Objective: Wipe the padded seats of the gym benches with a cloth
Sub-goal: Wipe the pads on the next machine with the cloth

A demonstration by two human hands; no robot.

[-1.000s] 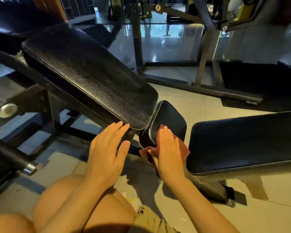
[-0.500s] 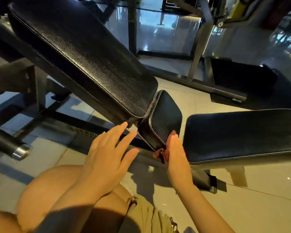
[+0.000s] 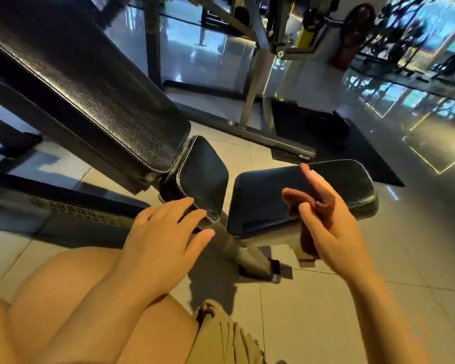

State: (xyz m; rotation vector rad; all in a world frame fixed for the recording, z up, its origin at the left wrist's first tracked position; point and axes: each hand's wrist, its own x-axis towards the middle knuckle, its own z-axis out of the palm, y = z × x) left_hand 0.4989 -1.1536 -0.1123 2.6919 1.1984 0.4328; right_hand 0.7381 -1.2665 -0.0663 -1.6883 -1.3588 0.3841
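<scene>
One head-worn wide-angle camera is looking forward and steeply down from close above the person's knees. It is facing the small seat pad point(image 3: 204, 177) and the flat bench pad point(image 3: 271, 198), with the tiled floor point(image 3: 352, 258) stretching beyond, edges bending.

Black grained pad point(image 3: 95, 101) up top, glossy, with pale piping along its edge. Small seat point(image 3: 205, 174) black too, same light trim. Flat bench pad point(image 3: 268, 200) black, smoother sheen. Cloth point(image 3: 294, 198) reddish-brown. Floor point(image 3: 326, 311) beige tiles with dark grout lines. Shorts point(image 3: 221, 337) khaki. Black mat point(image 3: 313, 132) behind.
</scene>
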